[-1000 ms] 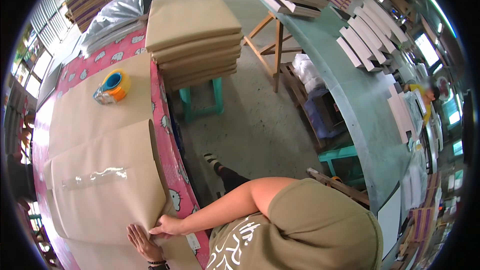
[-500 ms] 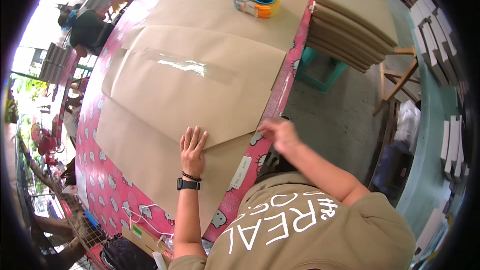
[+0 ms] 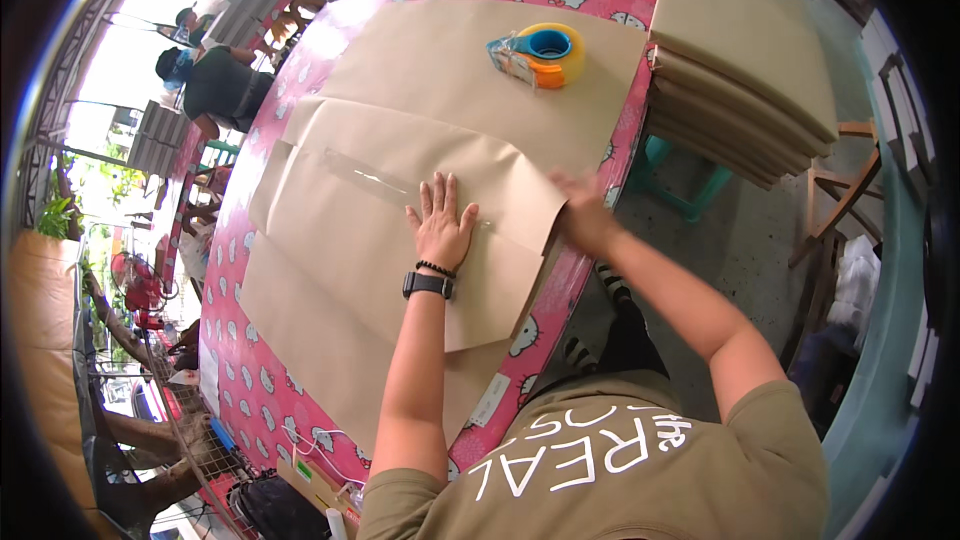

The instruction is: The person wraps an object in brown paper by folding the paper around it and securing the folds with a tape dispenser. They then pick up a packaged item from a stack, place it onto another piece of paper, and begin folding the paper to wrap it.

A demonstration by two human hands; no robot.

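A folded sheet of brown kraft paper (image 3: 370, 220) lies on larger brown sheets (image 3: 400, 50), with a strip of shiny clear tape across its upper part. My left hand (image 3: 443, 230) presses flat on the folded sheet, fingers spread, partly covering the tape strip. At the sheet's right edge, my right hand (image 3: 590, 218) grips the paper, whose side is raised and bent inward there. Those fingers are slightly blurred and partly hidden by the edge. Beyond the fold, a blue and orange tape dispenser (image 3: 540, 55) with a yellowish roll rests on the brown paper.
A pink patterned cloth (image 3: 235, 340) covers the table. At right, thick stacks of brown paper (image 3: 745, 50) stand over a green stool (image 3: 690, 185), near a wooden stand (image 3: 850, 190). Another person (image 3: 225, 85) is at the far left. A cardboard box (image 3: 310, 485) sits near my left arm.
My left hand has moved up and right onto the middle of the folded sheet. My right hand has moved forward to the sheet's right side, which is now bent up. The view has shifted.
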